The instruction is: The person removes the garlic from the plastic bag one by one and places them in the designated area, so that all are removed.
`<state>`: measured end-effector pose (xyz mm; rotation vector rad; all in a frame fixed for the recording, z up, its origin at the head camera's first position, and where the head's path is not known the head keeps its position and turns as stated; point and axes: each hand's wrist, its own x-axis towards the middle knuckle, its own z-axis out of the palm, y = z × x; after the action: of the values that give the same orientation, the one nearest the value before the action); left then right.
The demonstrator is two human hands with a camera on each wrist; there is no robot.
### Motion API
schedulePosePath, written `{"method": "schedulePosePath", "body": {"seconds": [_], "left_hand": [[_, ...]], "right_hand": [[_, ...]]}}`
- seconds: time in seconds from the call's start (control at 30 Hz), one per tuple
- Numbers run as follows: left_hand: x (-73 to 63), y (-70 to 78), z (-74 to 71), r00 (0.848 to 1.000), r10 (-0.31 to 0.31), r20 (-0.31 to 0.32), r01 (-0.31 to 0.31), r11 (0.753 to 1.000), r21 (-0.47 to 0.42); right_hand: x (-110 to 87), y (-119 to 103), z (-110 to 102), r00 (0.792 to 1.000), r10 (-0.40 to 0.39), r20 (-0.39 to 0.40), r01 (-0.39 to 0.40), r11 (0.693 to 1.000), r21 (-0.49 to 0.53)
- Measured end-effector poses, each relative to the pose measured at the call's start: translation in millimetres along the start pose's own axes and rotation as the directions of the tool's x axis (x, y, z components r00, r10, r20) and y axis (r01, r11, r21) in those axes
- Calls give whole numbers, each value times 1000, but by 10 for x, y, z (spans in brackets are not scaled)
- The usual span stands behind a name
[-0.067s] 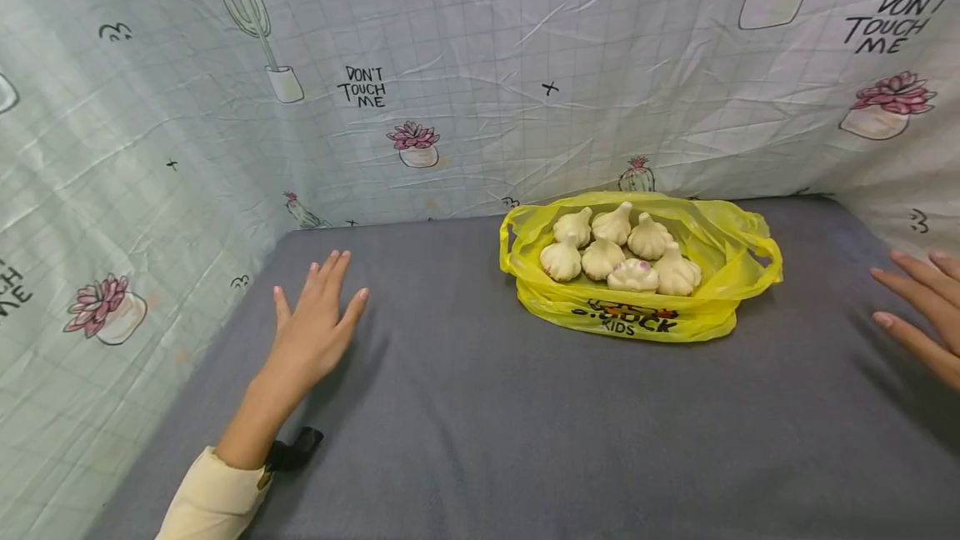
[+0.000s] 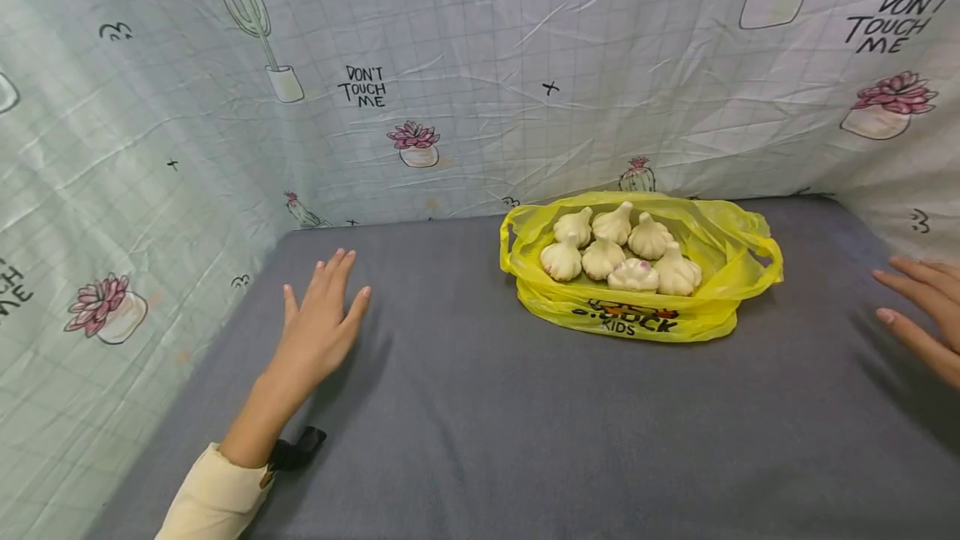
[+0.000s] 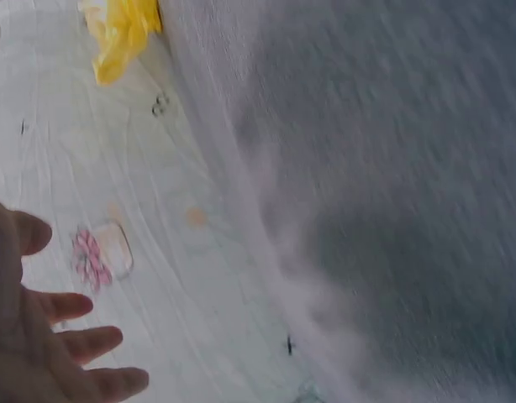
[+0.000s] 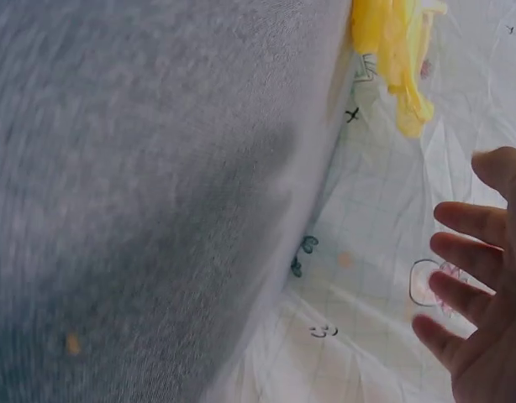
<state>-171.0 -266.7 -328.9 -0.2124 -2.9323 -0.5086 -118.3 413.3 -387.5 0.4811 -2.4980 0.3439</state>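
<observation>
- While both hands hold nothing, the left hand (image 2: pixel 318 332) is at the left side of the grey cloth-covered table (image 2: pixel 450 407), with its fingers spread and almost straight, pointing to the far side.
- From these left fingers, the thin yellow plastic carrier bag (image 2: pixel 712 319) lies to the right and a little farther; a stretch of grey cloth is between them.
- The bag stands at the far side, right of the middle, with its mouth facing up and its long axis running left to right, so one handle loop is toward each hand.
- Inside it, seven white, rounded garlic bulbs (image 2: pixel 677 273) sit close together, in the left and middle part of the bag.
- At the right edge, the right hand (image 2: pixel 937 307) is partly cut off; its visible fingers are extended and apart. The bag lies to their left, and this hand seems nearer to it than the left one.
</observation>
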Motion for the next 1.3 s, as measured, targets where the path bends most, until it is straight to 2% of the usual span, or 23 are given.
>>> {"method": "schedulePosePath", "body": {"seconds": [0.03,0.13,0.27,0.37,0.43,0.5,0.6,0.77,0.87,1.07,1.3], "left_hand": [[10,32,9,1000,6,-5,-6,1000,-17],[39,129,31,1000,22,-1,-22,997,-79],[75,259,58,998,57,36,-50,984,-171],[94,372,79,993,96,68,-77,968,-238],[110,453,88,989,120,82,-94,959,-268],[134,538,91,985,149,87,-118,951,-286],[177,657,96,979,176,102,-137,940,-312],[236,834,110,968,204,145,-143,926,-349],[271,915,127,963,225,152,-160,922,-351],[357,1024,149,953,267,143,-206,918,-340],[440,1127,154,934,328,141,-262,898,-354]], "right_hand": [[1,-20,25,995,99,-4,-98,995,24],[32,-41,50,993,119,-27,-117,991,62],[114,-117,38,996,92,-17,-91,995,51],[167,-211,35,995,103,10,-103,994,39],[190,-263,42,989,138,59,-140,990,32],[224,-332,22,973,189,131,-192,981,10],[293,-386,9,948,233,218,-230,972,-42],[418,-466,14,919,267,291,-248,963,-101],[466,-508,32,918,265,296,-247,964,-98],[513,-561,54,938,226,263,-206,973,-102],[628,-581,79,925,225,306,-204,974,-101]]}}
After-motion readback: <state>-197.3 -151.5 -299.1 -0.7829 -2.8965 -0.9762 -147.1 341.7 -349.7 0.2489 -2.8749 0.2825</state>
